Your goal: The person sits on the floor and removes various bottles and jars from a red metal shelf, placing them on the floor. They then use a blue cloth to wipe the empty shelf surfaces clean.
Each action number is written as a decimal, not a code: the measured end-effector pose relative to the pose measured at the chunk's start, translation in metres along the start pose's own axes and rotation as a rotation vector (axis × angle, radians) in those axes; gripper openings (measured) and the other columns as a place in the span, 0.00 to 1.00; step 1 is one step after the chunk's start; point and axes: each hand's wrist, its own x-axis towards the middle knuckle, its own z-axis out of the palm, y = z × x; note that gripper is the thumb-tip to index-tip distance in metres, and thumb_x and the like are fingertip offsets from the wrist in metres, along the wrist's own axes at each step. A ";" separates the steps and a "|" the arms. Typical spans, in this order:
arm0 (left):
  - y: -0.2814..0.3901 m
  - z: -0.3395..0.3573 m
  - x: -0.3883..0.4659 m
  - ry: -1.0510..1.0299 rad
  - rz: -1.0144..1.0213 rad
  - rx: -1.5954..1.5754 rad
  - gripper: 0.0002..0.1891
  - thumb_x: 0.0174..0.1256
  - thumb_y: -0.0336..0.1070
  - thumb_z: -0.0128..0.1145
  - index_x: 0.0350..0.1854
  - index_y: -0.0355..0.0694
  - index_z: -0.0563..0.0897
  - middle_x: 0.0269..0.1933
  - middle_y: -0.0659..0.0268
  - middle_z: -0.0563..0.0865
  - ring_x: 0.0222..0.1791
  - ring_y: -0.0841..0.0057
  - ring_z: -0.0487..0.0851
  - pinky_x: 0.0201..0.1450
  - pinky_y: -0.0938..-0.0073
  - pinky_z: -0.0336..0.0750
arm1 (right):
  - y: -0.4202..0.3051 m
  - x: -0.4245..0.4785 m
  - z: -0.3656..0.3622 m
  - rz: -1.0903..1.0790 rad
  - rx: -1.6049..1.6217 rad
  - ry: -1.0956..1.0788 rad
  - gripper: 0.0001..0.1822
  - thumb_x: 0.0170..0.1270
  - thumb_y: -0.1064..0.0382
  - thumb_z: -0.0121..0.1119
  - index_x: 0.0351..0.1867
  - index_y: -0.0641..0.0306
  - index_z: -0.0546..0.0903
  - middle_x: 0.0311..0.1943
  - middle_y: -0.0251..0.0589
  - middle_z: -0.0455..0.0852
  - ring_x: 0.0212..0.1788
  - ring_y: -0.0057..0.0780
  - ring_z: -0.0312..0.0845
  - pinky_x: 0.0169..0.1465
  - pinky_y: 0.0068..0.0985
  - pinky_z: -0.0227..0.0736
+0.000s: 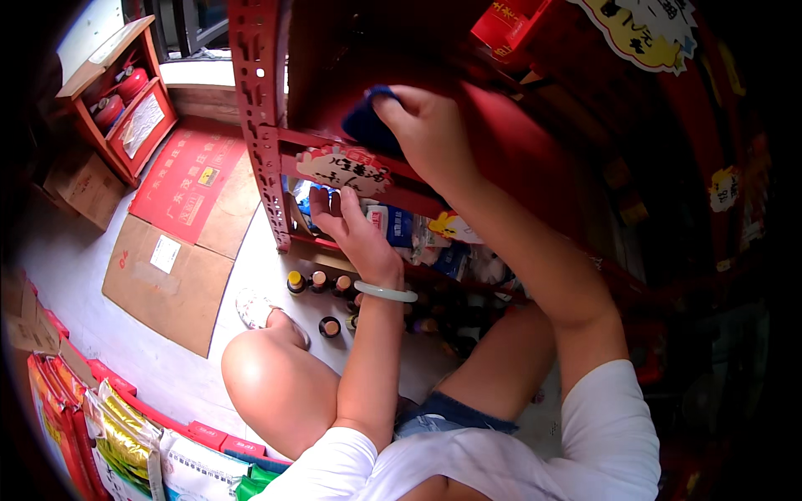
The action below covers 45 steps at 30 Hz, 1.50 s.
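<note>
A dark blue cloth (371, 122) hangs from the pinched fingers of my right hand (432, 128), over the front edge of a red metal shelf (520, 134). My left hand (357, 232), a pale bangle (385, 292) at its wrist, is raised with fingers apart and holds nothing. Its fingertips are close to a handwritten price tag (343, 170) on the shelf's front; whether they touch it I cannot tell. Behind that hand, packaged goods (396, 225) fill the lower shelf. Several dark bottles with caps (318, 280) stand on the floor below.
A perforated red upright (254, 113) bounds the shelf on the left. Flattened cardboard (182, 250) covers part of the floor beside it. Fire extinguishers (131, 82) sit in a wooden cabinet (150, 113). Bagged goods (122, 432) line the lower left. A red box (509, 28) is at the upper right.
</note>
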 end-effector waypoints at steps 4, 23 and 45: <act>-0.009 -0.009 0.003 -0.030 0.017 0.106 0.26 0.74 0.37 0.50 0.69 0.36 0.60 0.64 0.59 0.71 0.63 0.73 0.71 0.64 0.72 0.66 | -0.024 0.015 0.061 -0.091 -0.027 -0.026 0.09 0.62 0.63 0.61 0.35 0.68 0.84 0.22 0.46 0.83 0.25 0.38 0.81 0.32 0.28 0.74; 0.002 -0.007 0.000 0.051 -0.132 0.059 0.22 0.72 0.37 0.51 0.64 0.38 0.63 0.58 0.62 0.75 0.54 0.77 0.75 0.55 0.72 0.70 | -0.014 -0.001 -0.026 0.519 0.420 0.080 0.11 0.71 0.63 0.50 0.45 0.69 0.76 0.38 0.46 0.83 0.42 0.44 0.84 0.51 0.38 0.82; -0.020 -0.027 0.016 0.030 -0.092 0.030 0.13 0.71 0.36 0.52 0.53 0.38 0.71 0.51 0.66 0.78 0.51 0.77 0.77 0.55 0.72 0.70 | -0.021 0.013 0.090 -1.080 -1.051 -0.572 0.10 0.53 0.61 0.61 0.37 0.57 0.85 0.37 0.33 0.86 0.37 0.27 0.84 0.43 0.28 0.77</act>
